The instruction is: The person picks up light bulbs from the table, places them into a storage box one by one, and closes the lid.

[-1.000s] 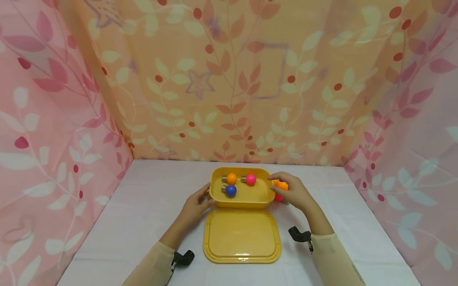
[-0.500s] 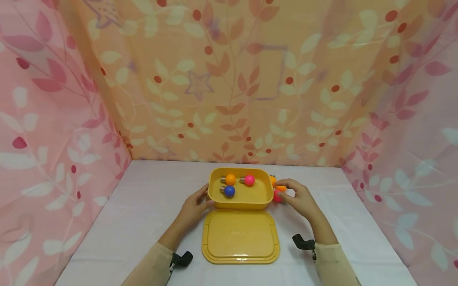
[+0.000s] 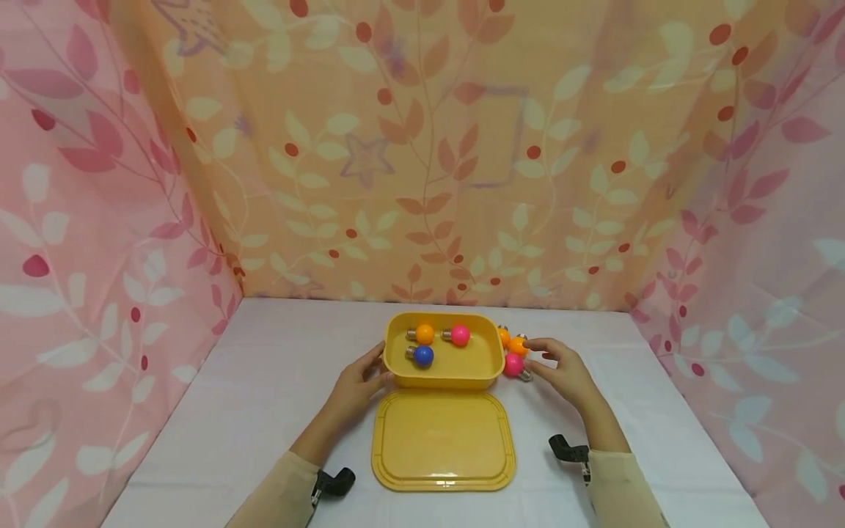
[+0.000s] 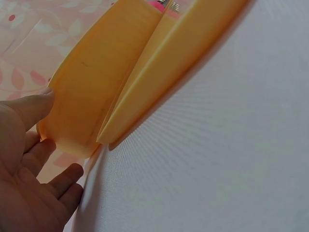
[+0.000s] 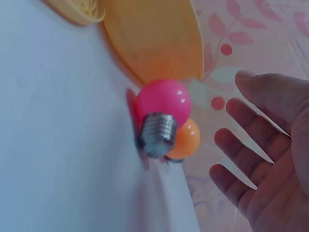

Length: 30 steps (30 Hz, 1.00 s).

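A yellow plastic box (image 3: 449, 382) stands on the table with an orange bulb (image 3: 425, 334), a pink bulb (image 3: 460, 336) and a blue bulb (image 3: 423, 356) lying inside it. My left hand (image 3: 356, 381) rests at the box's left end, thumb and fingertips right at its wall, fingers loosely bent. Beside the box's right end lie another pink bulb (image 5: 164, 104) and two orange bulbs, one of them the nearer orange bulb (image 3: 518, 346). My right hand (image 3: 566, 374) is over the table just right of these bulbs, fingers spread and relaxed, holding nothing.
The yellow lid (image 3: 444, 440) lies flat in front of the box. White cloth covers the table (image 3: 264, 381). Patterned curtains (image 3: 422, 183) rise at the back and on both sides. Each wrist carries a black camera mount.
My right hand has drawn back from the box's right rim, moving right and toward me, uncovering the bulbs beside it. My left hand stays at the box's left end.
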{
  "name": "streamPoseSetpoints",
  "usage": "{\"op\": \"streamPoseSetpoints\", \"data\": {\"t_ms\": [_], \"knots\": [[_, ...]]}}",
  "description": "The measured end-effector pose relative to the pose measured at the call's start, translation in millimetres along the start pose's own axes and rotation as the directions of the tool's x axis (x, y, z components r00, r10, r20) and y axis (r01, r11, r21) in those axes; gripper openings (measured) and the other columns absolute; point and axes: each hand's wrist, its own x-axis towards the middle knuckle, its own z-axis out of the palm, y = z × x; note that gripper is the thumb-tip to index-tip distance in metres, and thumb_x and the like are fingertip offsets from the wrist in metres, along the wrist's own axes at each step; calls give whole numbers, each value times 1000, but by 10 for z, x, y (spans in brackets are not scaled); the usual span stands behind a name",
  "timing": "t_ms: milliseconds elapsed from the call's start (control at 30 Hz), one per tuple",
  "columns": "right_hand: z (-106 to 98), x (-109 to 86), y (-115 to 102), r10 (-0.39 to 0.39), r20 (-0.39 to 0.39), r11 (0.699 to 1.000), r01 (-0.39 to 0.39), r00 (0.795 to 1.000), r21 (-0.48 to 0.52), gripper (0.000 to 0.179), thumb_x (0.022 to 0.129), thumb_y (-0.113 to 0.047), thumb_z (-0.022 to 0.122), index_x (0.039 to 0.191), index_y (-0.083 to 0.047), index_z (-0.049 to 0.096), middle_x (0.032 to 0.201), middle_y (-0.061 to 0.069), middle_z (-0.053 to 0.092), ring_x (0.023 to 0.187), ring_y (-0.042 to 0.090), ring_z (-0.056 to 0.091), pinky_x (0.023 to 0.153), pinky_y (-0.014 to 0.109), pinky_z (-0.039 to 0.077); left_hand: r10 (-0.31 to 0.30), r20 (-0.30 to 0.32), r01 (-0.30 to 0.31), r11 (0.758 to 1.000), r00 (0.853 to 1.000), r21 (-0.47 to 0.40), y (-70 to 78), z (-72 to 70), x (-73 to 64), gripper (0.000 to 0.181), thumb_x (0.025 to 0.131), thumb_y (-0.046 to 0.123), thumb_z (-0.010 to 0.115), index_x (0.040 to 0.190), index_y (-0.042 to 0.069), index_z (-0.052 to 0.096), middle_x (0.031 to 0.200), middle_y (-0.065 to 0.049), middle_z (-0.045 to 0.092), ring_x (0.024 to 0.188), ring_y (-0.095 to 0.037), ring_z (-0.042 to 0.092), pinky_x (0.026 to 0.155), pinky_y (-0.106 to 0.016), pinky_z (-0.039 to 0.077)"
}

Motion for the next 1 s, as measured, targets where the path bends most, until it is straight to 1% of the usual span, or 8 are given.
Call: {"op": "streamPoseSetpoints", "data": {"t_ms": [100,233,367,533,633,767,900,1000], "knots": [[10,-18,101,67,28,998,-67,997,14,40,86,-35,72,123,-23,62,126,4,62,120,35,53,99,58,45,-3,1,3,1000,1000,6,-7,6,-7,68,88,37,70,146,41,36,147,18,41,137,-18,42,113,-41,35],[26,-26,206,124,61,991,-128,990,51,45,85,-40,72,126,-24,60,129,2,60,122,35,51,98,57,47,-6,-1,6,1000,1000,11,-8,7,-11,68,87,38,70,146,42,36,147,19,41,137,-17,42,114,-40,34],[50,-25,298,141,88,984,-149,986,95,51,84,-39,73,129,-20,58,131,7,58,122,35,52,100,57,46,4,-5,-4,1000,1000,23,0,4,-12,68,88,39,69,147,41,35,147,19,41,137,-17,42,114,-41,34],[100,-30,409,186,120,972,-201,975,125,55,80,-39,77,128,-21,58,130,4,59,122,29,52,107,57,38,6,-7,-6,1000,1000,29,5,8,-17,68,87,40,69,146,43,35,147,17,42,137,-17,42,113,-41,35],[133,-28,476,179,120,970,-196,976,142,55,78,-36,79,127,-21,59,129,2,60,124,27,50,112,56,33,4,-7,-4,1000,1000,24,-4,12,-23,68,87,42,69,146,44,35,147,15,43,137,-17,42,113,-42,35],[163,-21,560,155,109,976,-169,982,136,56,77,-34,81,126,-19,59,128,4,60,125,27,50,113,55,31,4,-6,-4,1000,1000,18,-14,15,-23,69,86,44,69,146,44,36,147,12,45,137,-18,42,113,-43,34],[178,-23,604,125,105,981,-139,987,133,56,77,-31,81,126,-16,59,128,6,61,126,30,50,113,55,31,1,-3,-1,1000,1000,15,-15,15,-14,68,86,42,70,146,43,36,147,14,44,137,-17,42,113,-42,34],[186,-29,609,117,104,983,-130,988,131,54,76,-29,82,125,-17,60,124,4,64,125,28,51,112,54,32,5,-6,-5,1000,1000,14,-11,14,-4,68,87,40,70,146,43,36,147,16,43,137,-17,42,113,-42,35]]}}
